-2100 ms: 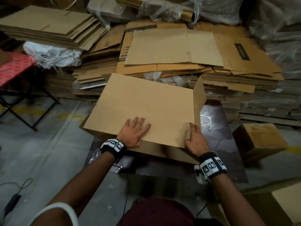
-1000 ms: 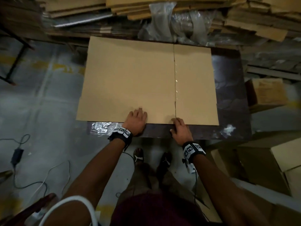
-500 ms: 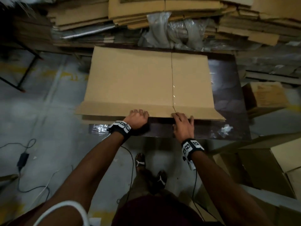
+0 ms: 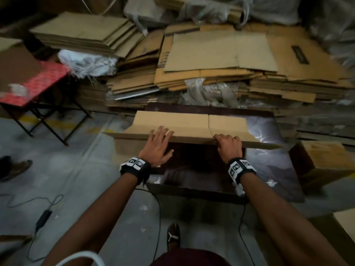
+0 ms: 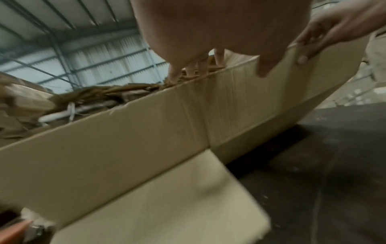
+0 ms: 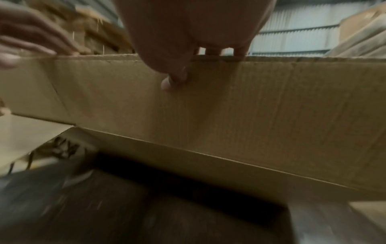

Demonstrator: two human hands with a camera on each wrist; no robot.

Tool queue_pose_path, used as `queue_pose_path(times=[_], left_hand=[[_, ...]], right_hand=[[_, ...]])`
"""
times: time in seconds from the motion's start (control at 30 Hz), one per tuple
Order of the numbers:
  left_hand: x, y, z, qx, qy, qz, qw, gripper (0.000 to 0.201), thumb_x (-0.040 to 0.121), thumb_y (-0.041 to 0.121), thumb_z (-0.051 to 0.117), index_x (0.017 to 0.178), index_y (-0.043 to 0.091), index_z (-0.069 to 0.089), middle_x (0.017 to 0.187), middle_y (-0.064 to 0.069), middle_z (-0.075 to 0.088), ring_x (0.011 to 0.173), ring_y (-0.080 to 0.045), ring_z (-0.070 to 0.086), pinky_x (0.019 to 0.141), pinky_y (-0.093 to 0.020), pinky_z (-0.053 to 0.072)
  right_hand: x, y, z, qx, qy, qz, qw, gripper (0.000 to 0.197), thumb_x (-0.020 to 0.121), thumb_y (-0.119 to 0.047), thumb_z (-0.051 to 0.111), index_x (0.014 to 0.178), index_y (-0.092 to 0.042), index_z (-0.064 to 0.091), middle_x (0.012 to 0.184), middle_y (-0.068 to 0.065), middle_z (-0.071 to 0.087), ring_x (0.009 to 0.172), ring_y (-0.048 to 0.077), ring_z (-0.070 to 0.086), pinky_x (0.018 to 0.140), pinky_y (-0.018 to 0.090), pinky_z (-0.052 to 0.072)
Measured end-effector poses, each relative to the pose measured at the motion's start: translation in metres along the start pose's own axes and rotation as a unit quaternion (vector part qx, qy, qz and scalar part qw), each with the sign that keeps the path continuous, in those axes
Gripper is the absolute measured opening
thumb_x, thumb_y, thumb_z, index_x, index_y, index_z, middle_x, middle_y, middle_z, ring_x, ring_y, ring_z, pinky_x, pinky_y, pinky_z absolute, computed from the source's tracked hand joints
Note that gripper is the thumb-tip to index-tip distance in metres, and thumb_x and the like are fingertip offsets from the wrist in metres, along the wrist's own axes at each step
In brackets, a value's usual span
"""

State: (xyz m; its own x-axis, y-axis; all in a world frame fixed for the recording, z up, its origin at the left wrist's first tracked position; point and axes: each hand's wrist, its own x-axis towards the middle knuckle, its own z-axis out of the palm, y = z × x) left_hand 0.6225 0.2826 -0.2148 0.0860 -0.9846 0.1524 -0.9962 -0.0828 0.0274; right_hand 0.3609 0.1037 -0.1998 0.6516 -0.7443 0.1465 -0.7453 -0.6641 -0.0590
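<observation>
Cardboard carton (image 4: 188, 121) lies flattened toward the far left corner of the dark mat (image 4: 269, 169), only its near flaps raised, the left hand (image 4: 156, 146) laid straight-fingered on them and the right hand (image 4: 228, 146) curled round their edge, so folding seems barely begun, with the body yet to open.

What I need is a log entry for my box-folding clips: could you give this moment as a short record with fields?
item: cardboard box, partly folded, near edge held above the dark mat
left hand: straight fingers laid over the near edge
right hand: fingers curled over the near edge, thumb on its front face
behind: stacks of flat cardboard
far left: red table
</observation>
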Motion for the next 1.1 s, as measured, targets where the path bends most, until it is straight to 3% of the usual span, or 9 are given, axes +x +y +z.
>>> queue_pose_path(times=[0.1, 0.2, 0.37, 0.47, 0.57, 0.63, 0.73, 0.9, 1.1], left_hand=[[-0.006, -0.01, -0.029, 0.084, -0.015, 0.002, 0.996, 0.124, 0.067, 0.088, 0.049, 0.163, 0.018, 0.015, 0.168, -0.018, 0.014, 0.155, -0.043, 0.006, 0.121, -0.066, 0.009], [-0.006, -0.016, -0.051, 0.129, -0.022, -0.014, 0.991, 0.155, 0.042, 0.086, 0.065, 0.164, 0.022, -0.007, 0.169, -0.02, -0.013, 0.154, -0.046, -0.011, 0.119, -0.07, 0.0], [-0.002, -0.028, -0.071, 0.182, 0.036, -0.047, 0.981, 0.151, 0.051, 0.072, 0.082, 0.164, 0.024, -0.007, 0.166, -0.025, -0.018, 0.153, -0.048, -0.014, 0.118, -0.072, 0.0], [0.004, -0.032, -0.089, 0.178, 0.053, -0.062, 0.981, 0.151, 0.048, 0.053, 0.087, 0.164, 0.023, -0.003, 0.169, -0.022, -0.005, 0.154, -0.047, -0.006, 0.117, -0.073, 0.002], [0.02, -0.028, -0.113, 0.175, 0.06, -0.059, 0.981, 0.13, 0.056, 0.029, 0.083, 0.164, 0.016, 0.012, 0.157, -0.019, 0.034, 0.148, -0.041, 0.027, 0.121, -0.068, 0.011], [0.035, -0.026, -0.131, 0.164, 0.074, -0.036, 0.983, 0.092, 0.069, 0.018, 0.082, 0.152, 0.012, 0.042, 0.136, -0.017, 0.051, 0.13, -0.037, 0.049, 0.116, -0.059, 0.031], [0.058, -0.023, -0.161, 0.103, 0.08, -0.034, 0.991, 0.04, 0.088, 0.02, 0.069, 0.126, 0.013, 0.059, 0.118, -0.014, 0.058, 0.102, -0.036, 0.064, 0.078, -0.045, 0.054], [0.094, -0.002, -0.185, 0.136, 0.051, -0.009, 0.989, 0.037, 0.106, 0.045, 0.042, 0.138, 0.029, 0.048, 0.106, -0.007, 0.072, 0.089, -0.031, 0.067, 0.065, -0.035, 0.046], [0.127, 0.034, -0.203, 0.186, 0.118, -0.043, 0.975, 0.027, 0.104, 0.043, 0.044, 0.122, 0.026, 0.055, 0.101, -0.005, 0.072, 0.084, -0.027, 0.067, 0.061, -0.033, 0.042]], right_hand=[[0.02, 0.004, -0.038, 0.005, 0.028, -0.01, 1.0, 0.043, 0.078, -0.012, 0.069, 0.119, -0.023, 0.066, 0.115, 0.003, 0.071, 0.105, 0.032, 0.065, 0.093, 0.045, 0.04], [0.032, 0.005, -0.07, 0.014, 0.053, -0.025, 0.998, 0.047, 0.076, -0.011, 0.071, 0.121, -0.024, 0.065, 0.117, 0.002, 0.071, 0.108, 0.031, 0.065, 0.09, 0.045, 0.04], [0.033, 0.012, -0.099, 0.028, 0.1, -0.027, 0.994, 0.05, 0.077, -0.005, 0.069, 0.122, -0.026, 0.067, 0.114, 0.001, 0.074, 0.105, 0.029, 0.067, 0.087, 0.042, 0.042], [0.031, 0.02, -0.11, 0.027, 0.127, -0.023, 0.991, 0.041, 0.085, -0.004, 0.065, 0.122, -0.023, 0.067, 0.11, 0.004, 0.073, 0.099, 0.029, 0.066, 0.085, 0.043, 0.041], [0.032, 0.028, -0.122, 0.019, 0.153, -0.021, 0.988, 0.038, 0.09, -0.007, 0.062, 0.124, -0.023, 0.067, 0.105, 0.005, 0.072, 0.093, 0.028, 0.063, 0.084, 0.042, 0.04], [0.032, 0.033, -0.13, 0.018, 0.169, -0.02, 0.985, 0.036, 0.091, -0.008, 0.061, 0.124, -0.021, 0.068, 0.104, 0.007, 0.073, 0.091, 0.028, 0.064, 0.084, 0.043, 0.041], [0.034, 0.045, -0.145, 0.029, 0.202, -0.01, 0.979, 0.032, 0.093, -0.009, 0.062, 0.123, -0.02, 0.07, 0.102, 0.007, 0.075, 0.087, 0.028, 0.066, 0.082, 0.042, 0.042], [0.036, 0.066, -0.172, 0.006, 0.217, 0.033, 0.976, 0.027, 0.097, -0.011, 0.057, 0.121, -0.018, 0.067, 0.1, 0.007, 0.071, 0.078, 0.022, 0.054, 0.075, 0.034, 0.031], [0.043, 0.085, -0.204, 0.006, 0.237, 0.074, 0.969, 0.021, 0.099, -0.015, 0.054, 0.115, -0.018, 0.067, 0.089, 0.005, 0.069, 0.075, 0.026, 0.061, 0.077, 0.04, 0.046]])
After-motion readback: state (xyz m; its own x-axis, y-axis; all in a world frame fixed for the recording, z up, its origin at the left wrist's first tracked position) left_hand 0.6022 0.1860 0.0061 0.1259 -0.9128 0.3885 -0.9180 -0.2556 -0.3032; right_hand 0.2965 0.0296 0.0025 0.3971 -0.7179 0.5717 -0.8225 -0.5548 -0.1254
